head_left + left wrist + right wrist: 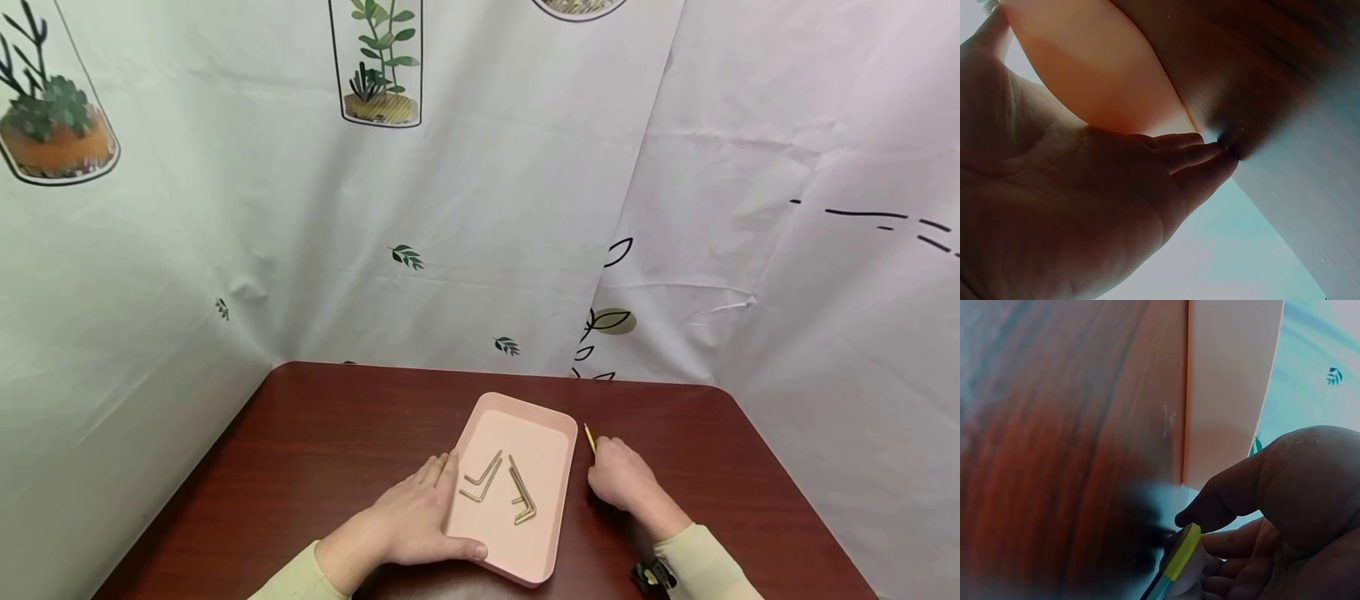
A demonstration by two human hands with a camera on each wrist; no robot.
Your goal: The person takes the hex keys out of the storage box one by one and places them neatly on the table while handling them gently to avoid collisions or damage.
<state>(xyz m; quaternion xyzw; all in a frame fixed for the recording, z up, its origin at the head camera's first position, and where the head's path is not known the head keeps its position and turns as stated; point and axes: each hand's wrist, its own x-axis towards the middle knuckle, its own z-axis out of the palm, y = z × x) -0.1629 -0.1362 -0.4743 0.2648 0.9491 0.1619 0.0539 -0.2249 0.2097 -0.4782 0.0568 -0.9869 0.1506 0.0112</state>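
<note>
Pale yellow-green sleeves [303,575] frame the near side of the scene, with a black device [654,577] at the right wrist; the small yellowish patch on it is too small to read. A person's left grip [416,512] lies with fingers extended against the left side of a pink tray [517,425], its thumb over the near rim. The right grip [624,479], just beside the tray's right side, pinches a slim yellow, pencil-like stick [590,438] between thumb and fingers; the right wrist view shows its yellow end, with dark and pale parts alongside.

The tray sits at a slant on a reddish-brown, wood-grained desk [360,433]. Inside, L-shaped, brass-coloured keys lie flat in two groups: a pair at left [491,467], bent ends toward the left rim, and a tight cluster at right [530,509], partly overlapping, its exact count hard to tell.

Beyond the desk's far edge hangs white cloth [465,192], creased and printed with glass jars of plants [381,100], small green leaf sprigs [407,256] and, on the right, black dashes [866,213].
</note>
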